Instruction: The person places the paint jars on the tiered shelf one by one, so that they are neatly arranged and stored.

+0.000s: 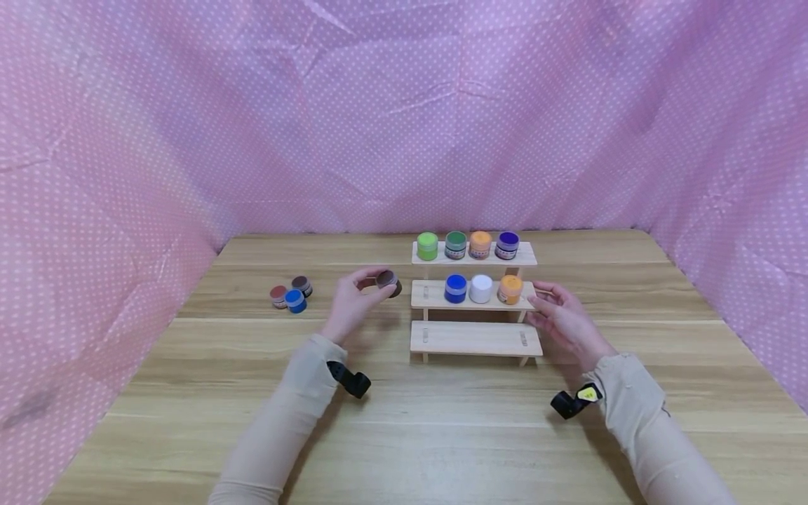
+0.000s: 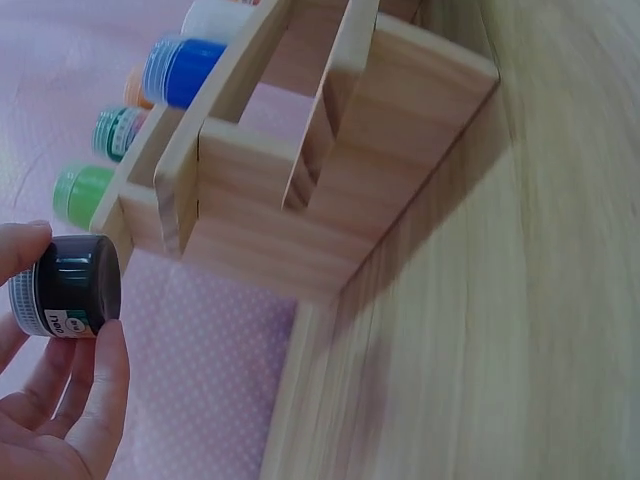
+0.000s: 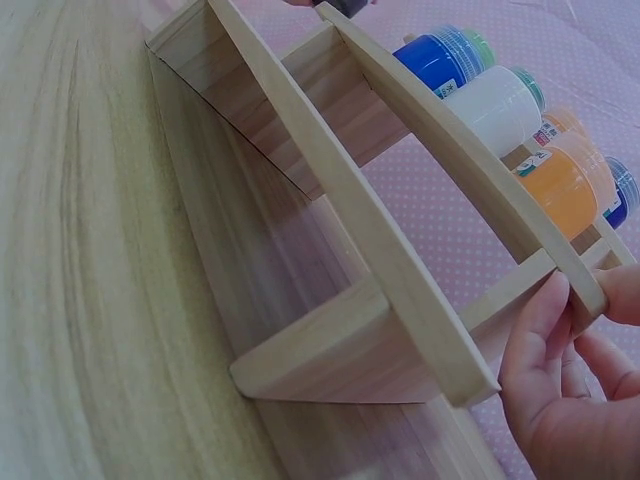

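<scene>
My left hand (image 1: 355,303) pinches a dark brown or black paint jar (image 2: 85,285) between thumb and fingers, held up just left of a three-step wooden display stand (image 1: 473,339). On the stand's far right side, my right hand (image 1: 564,321) grips the end of the middle shelf, thumb above and fingers beneath in the right wrist view. That shelf carries a blue jar (image 1: 455,288), a white jar (image 1: 481,288) and an orange jar (image 1: 510,289), with a bare stretch at its left end. The lowest shelf holds nothing.
Along the top shelf stand several jars, among them a light green jar (image 1: 427,246) and a purple jar (image 1: 507,245). Left on the table are a reddish-brown jar (image 1: 278,296), a dark jar (image 1: 302,285) and a blue-lidded jar (image 1: 294,301). Behind hangs a pink dotted cloth (image 1: 379,126).
</scene>
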### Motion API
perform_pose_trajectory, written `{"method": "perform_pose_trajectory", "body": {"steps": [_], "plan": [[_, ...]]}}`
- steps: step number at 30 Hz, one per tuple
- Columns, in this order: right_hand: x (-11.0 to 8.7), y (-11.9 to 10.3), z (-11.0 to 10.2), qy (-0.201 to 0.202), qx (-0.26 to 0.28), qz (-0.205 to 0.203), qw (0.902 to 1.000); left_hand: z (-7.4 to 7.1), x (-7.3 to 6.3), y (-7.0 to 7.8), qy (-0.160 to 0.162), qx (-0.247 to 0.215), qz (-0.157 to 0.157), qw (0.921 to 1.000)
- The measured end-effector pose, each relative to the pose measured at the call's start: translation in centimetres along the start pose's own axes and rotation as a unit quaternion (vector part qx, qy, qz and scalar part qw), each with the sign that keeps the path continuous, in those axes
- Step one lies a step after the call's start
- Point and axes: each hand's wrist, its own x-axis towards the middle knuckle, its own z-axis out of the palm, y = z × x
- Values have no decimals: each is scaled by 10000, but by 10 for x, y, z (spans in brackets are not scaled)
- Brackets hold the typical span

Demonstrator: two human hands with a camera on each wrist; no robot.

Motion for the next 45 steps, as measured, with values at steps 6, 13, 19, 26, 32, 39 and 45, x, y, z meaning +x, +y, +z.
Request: {"method": "perform_pose_trajectory", "body": {"steps": [6, 13, 19, 26, 32, 39, 45], "plan": [[-1, 0, 0, -10, -111, 18, 9999, 10, 0, 8, -76, 1, 81, 9999], [-1, 0, 0, -1, -171, 3, 9999, 22, 0, 12, -230, 73, 352, 9991], [-1, -1, 1, -4, -168, -3, 9999, 30, 2, 13, -325, 263, 617, 9972], [-2, -2, 1, -23, -129, -44, 9999, 34, 0, 19, -484, 463, 689, 9954], [-1, -1, 1, -13, -23, -45, 10000, 35, 1, 23, -557, 573, 753, 9940], [-1, 0, 0, 6, -48, -31, 10000, 37, 4, 24, -706, 628, 818, 9922], [-1, 0, 0, 13, -71, -29, 10000, 39, 6, 27, -774, 794, 815, 9905]]}}
